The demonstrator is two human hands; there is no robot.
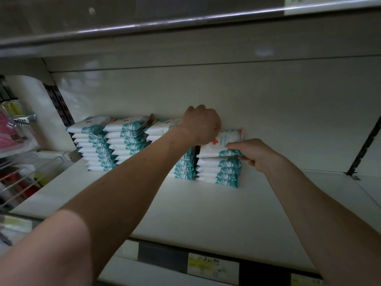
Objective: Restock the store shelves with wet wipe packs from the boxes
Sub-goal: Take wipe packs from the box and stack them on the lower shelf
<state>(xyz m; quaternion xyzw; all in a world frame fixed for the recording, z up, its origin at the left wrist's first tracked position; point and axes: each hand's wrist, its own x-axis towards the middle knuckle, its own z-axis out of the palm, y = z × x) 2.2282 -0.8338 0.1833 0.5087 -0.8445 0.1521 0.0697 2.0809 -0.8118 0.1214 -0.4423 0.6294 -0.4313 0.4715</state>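
Observation:
White and teal wet wipe packs stand in several stacks [125, 141] along the back of a white shelf [195, 213]. The rightmost stack [218, 172] is lower than the others. Its top pack [222, 144] lies tilted, with a red cross on its face. My left hand [201, 124] curls over the left end of that top pack, knuckles up. My right hand [253, 153] pinches the pack's right front corner with thumb and fingers. My left forearm hides part of the third stack.
The shelf's right half and front are bare. A shelf above [185, 23] overhangs the space. Price labels [212, 265] run along the front edge. At left, a wire basket [24, 178] and hanging goods [14, 124] sit beside a black slotted upright [59, 104].

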